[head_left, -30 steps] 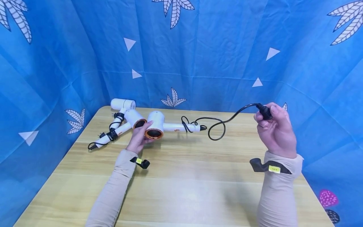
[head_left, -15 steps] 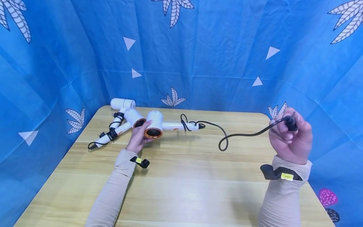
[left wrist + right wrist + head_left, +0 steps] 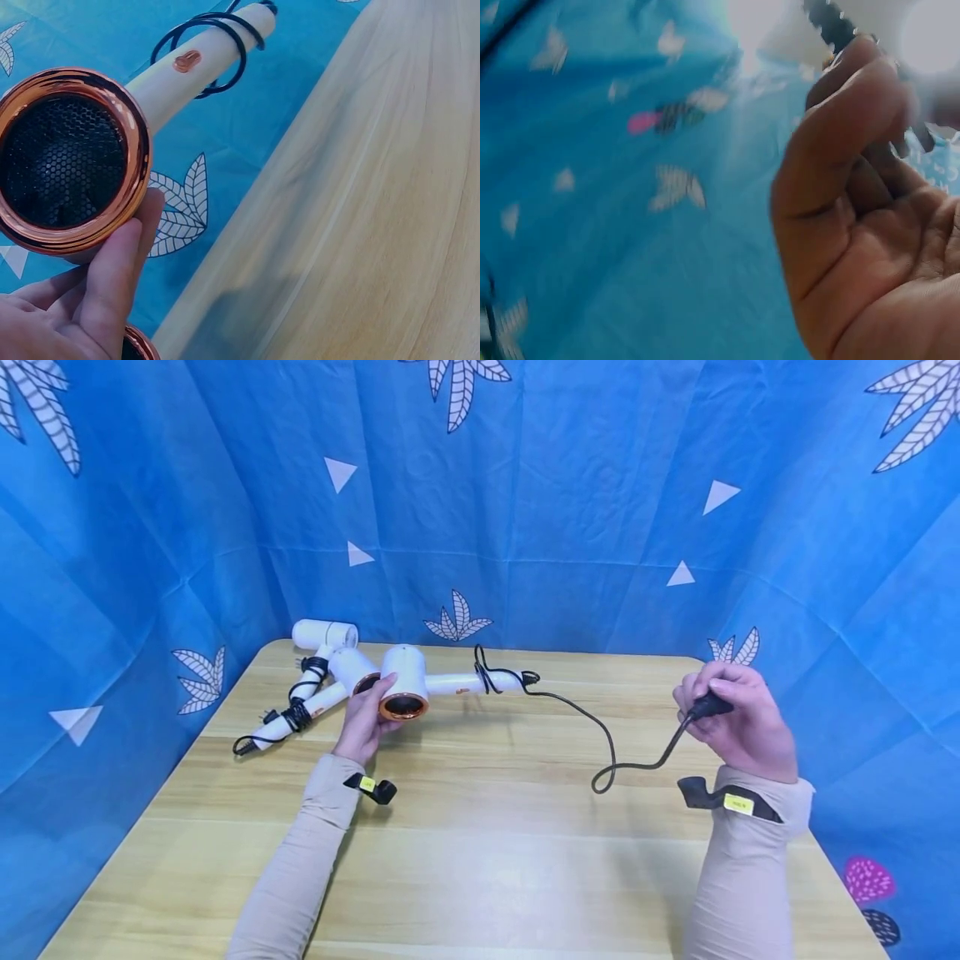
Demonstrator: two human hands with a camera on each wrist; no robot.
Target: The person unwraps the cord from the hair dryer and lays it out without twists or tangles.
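While the left hand grips it by its barrel, the white hair dryer hangs sideways above the table, its handle pointing right and its round opening facing the near side. A shiny copper-coloured ring frames that opening, with a dark honeycomb mesh inside, and a small copper-coloured mark shows on the handle. The left thumb and fingers pinch the barrel on the side away from the handle.

A thin black cord loops loosely around the far end of the handle, then sags in a slack curve to the right of the hair dryer. Its black plug is well to the right of the hair dryer, pinched between the thumb and curled fingers of the right hand.

Just left of the hair dryer, partly hidden by the left hand, a second dryer lies on the table, white and copper-ringed too, its bundled cord around its handle. Farther back and left of the hair dryer lies a third dryer, also white and cord-wrapped; whether these two touch cannot be told. Behind the hair dryer hangs a blue cloth printed with white leaves and triangles.
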